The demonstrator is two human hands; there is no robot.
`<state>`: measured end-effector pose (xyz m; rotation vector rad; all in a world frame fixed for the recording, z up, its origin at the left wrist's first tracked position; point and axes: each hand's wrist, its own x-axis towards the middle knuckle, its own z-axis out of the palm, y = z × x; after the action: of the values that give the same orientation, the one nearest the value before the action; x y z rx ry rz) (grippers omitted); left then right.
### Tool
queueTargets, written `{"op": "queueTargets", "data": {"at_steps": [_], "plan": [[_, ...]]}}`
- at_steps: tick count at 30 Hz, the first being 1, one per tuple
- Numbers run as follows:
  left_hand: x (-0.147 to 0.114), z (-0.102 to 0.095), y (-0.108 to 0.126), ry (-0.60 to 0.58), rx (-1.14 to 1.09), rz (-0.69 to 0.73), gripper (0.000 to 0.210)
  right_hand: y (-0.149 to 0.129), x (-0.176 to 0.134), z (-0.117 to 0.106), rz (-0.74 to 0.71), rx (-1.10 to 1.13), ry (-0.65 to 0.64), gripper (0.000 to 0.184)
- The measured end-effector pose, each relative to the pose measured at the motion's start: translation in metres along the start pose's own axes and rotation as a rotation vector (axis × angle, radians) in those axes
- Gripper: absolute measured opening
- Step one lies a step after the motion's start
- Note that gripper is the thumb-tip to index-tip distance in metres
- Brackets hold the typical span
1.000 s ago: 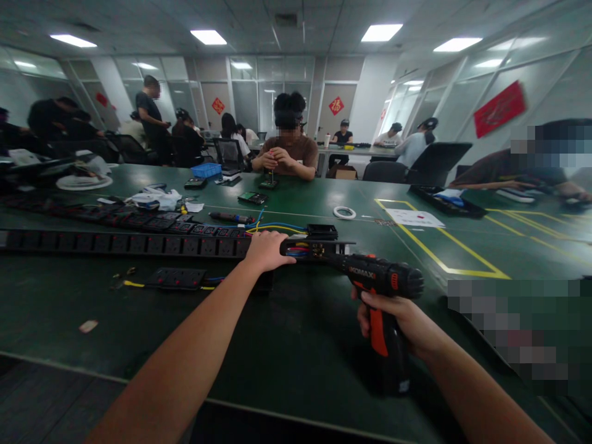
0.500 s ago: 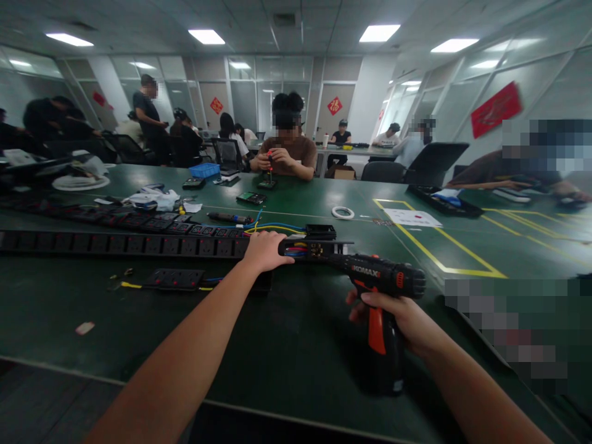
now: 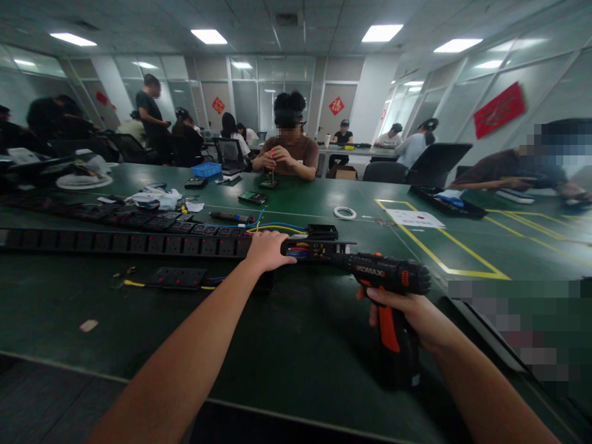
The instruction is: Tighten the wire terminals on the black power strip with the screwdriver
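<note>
Power strip lies along the table; left hand grips it beside its open, wired end. Right hand, wrapped round the drill, sits slightly farther from that end than a second ago: driving probably paused, bit contact unclear.

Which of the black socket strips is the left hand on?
The long strip, lying between the short strip and the rear strip; only it has the left hand on it, toward its right end.
</note>
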<state>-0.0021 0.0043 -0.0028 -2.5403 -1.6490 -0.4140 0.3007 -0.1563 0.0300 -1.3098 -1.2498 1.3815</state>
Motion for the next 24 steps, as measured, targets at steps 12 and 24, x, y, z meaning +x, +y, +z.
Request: {"op": "queueTargets", "data": {"at_steps": [12,24], "plan": [[0.001,0.000,-0.001,-0.001,-0.006,0.010,0.071,-0.021,-0.001,0.010,0.048,-0.205,-0.092,0.031],[0.001,-0.001,-0.001,0.000,0.014,0.007,0.072,-0.012,0.012,-0.011,0.011,-0.222,-0.155,0.033]]}}
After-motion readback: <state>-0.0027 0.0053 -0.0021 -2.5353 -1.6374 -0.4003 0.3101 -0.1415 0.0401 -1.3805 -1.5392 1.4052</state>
